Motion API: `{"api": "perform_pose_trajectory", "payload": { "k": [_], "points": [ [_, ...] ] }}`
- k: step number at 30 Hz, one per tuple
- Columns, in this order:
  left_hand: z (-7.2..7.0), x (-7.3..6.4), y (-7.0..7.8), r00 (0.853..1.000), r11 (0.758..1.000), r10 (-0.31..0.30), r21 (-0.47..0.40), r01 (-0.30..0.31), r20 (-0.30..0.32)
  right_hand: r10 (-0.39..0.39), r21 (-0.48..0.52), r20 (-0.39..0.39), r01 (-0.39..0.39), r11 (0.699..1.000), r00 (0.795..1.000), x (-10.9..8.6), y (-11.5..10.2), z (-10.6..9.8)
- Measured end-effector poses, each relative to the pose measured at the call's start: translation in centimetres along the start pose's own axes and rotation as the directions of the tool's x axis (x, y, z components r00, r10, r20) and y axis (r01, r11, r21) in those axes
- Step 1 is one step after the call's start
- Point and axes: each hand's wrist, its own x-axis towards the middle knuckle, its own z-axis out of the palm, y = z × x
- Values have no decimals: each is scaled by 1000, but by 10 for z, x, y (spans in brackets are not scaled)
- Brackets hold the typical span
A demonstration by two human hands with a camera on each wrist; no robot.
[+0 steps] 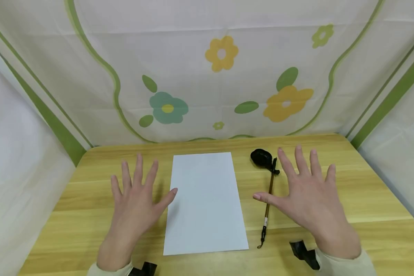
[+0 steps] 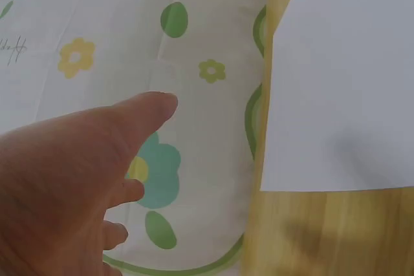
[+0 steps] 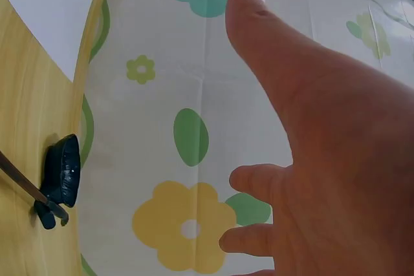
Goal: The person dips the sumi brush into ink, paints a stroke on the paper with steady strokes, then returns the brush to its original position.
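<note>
A blank white sheet of paper lies on the table between my two hands. To its left, my left hand hovers with fingers spread, its thumb over the paper's left edge. My right hand is held up on the other side, fingers spread and holding nothing. Left of that hand lies a writing brush with a brown handle and a hanging loop, its dark tip end propped on a small black inkstone. The right wrist view also shows the inkstone and part of the brush handle.
The wood-grain table ends at a white cloth backdrop printed with flowers. White cloth also hangs on both sides. Black straps with mounts sit at both wrists.
</note>
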Motion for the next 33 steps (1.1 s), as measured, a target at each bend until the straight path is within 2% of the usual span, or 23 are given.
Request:
{"api": "perform_pose_trajectory", "payload": {
  "k": [5, 10, 14, 17, 20, 22, 25, 27, 29, 31, 33],
  "points": [
    [13, -5, -3, 999, 999, -25, -40, 27, 37, 11, 38, 1, -11, 999, 1000, -5, 1, 8],
    [30, -11, -10, 997, 995, -36, -87, 41, 62, 22, 78, 38, -25, 997, 999, -8, 3, 12],
    [35, -14, -14, 993, 995, -53, -82, 61, 101, 20, 118, 72, -29, 993, 997, -8, 4, 11],
    [37, -14, -15, 992, 992, -53, -109, 65, 111, 16, 139, 66, -25, 990, 998, -8, 8, 9],
    [37, -15, -14, 996, 986, -38, -157, 51, 87, 1, 165, 38, -8, 986, 999, -8, 11, 8],
    [38, -16, -15, 999, 979, -24, -203, 32, 45, -16, 190, 20, 12, 982, 1000, -9, 14, 9],
    [42, -16, -15, 1000, 953, 4, -304, -9, -19, -51, 247, 18, 45, 968, 999, -10, 18, 12],
    [46, -16, -17, 998, 927, 22, -372, -41, -54, -92, 297, -1, 88, 951, 996, -11, 21, 18],
    [52, -16, -20, 997, 898, 35, -437, -60, -65, -144, 359, -57, 155, 920, 988, -13, 23, 27],
    [58, -18, -22, 998, 871, 45, -488, -65, -52, -197, 427, -150, 243, 871, 969, -14, 26, 41],
    [64, -20, -25, 998, 846, 51, -530, -57, -25, -237, 502, -246, 333, 798, 940, -14, 28, 56]
  ]
}}
